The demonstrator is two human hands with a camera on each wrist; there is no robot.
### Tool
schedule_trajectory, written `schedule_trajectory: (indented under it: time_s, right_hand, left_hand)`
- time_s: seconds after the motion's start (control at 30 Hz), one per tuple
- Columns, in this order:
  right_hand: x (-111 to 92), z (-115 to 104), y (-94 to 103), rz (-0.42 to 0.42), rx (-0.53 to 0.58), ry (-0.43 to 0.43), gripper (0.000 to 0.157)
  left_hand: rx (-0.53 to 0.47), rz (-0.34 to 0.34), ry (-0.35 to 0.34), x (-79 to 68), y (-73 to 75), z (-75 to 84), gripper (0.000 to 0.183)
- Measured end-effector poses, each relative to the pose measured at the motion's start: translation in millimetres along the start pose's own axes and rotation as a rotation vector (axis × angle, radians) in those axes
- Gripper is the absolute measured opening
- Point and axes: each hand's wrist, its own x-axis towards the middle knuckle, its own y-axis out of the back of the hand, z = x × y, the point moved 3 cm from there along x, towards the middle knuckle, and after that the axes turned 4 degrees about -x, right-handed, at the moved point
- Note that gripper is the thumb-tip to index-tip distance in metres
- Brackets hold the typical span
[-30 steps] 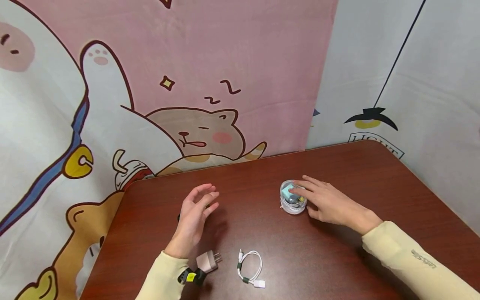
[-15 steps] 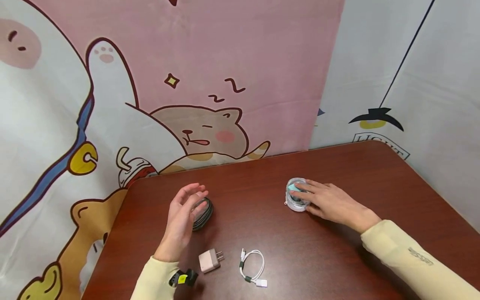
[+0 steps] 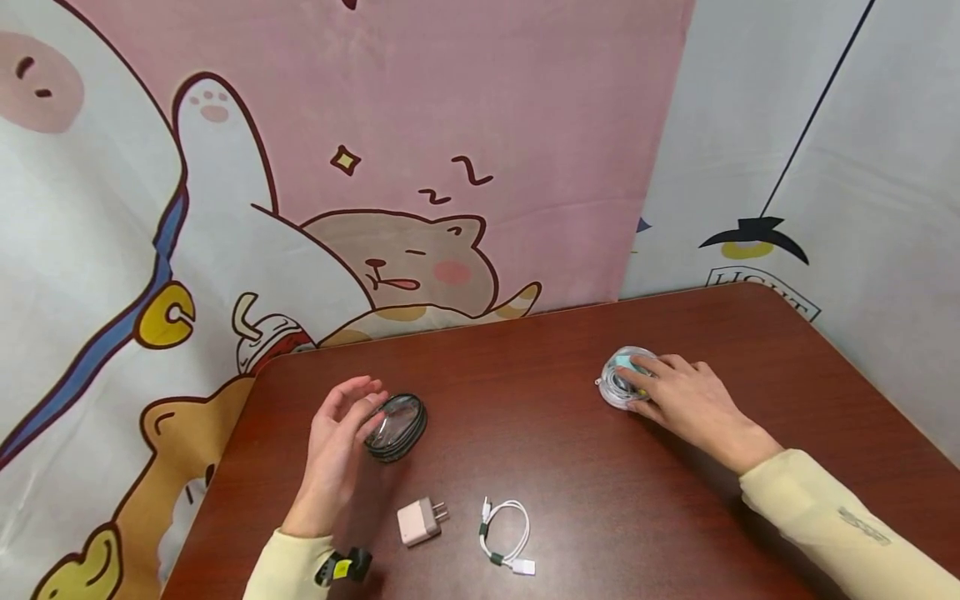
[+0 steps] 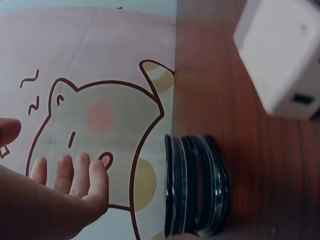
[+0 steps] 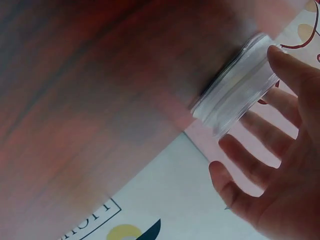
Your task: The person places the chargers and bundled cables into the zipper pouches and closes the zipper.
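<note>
My right hand [image 3: 697, 408] lies over a clear round case [image 3: 612, 390], its fingers on the top and the thumb at the near rim. Something mint green shows inside the case. In the right wrist view the thumb tip meets the side of the pale, thick rim [image 5: 235, 87], while the other fingers are spread and loosely bent. My left hand [image 3: 330, 454] hovers with relaxed fingers and holds nothing. Just right of it lies a second round case [image 3: 399, 432], dark-rimmed with a see-through top; the fingertips overlap its left edge in the head view.
A pale pink plug charger [image 3: 418, 522] with metal prongs sits near the front of the brown table [image 3: 510, 392]. Beside it is a looped white cable [image 3: 522, 567] with dark ties. Behind the table hangs cloth with cartoon animals [image 3: 427, 258].
My right hand has slid the clear case to the right and slightly away. My left hand has drawn off to the left, uncovering the dark-rimmed case. Charger and cable stay put.
</note>
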Motion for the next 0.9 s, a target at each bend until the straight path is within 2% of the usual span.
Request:
schedule_trajectory:
  time_s: [0.33,0.57,0.77,0.9]
  right_hand:
    - [-12.6,9.2,0.7,0.011,-0.042,-0.123,0.056]
    - [-16.0,6.3,0.7,0.049,-0.064,-0.143,0.059]
    - [-16.4,6.5,5.1,0.105,-0.043,-0.156,0.065]
    - [-15.1,5.9,10.6,0.143,-0.013,-0.155,0.065]
  left_hand:
    - [0.026,0.033,-0.014,-1.1,11.3,0.4,0.037]
    - [0.062,0.045,-0.017,-1.7,11.7,-1.4,0.035]
    - [0.209,0.038,-0.064,-0.5,14.9,-2.1,0.034]
    - [0.347,-0.021,-0.149,1.7,16.7,-2.0,0.037]
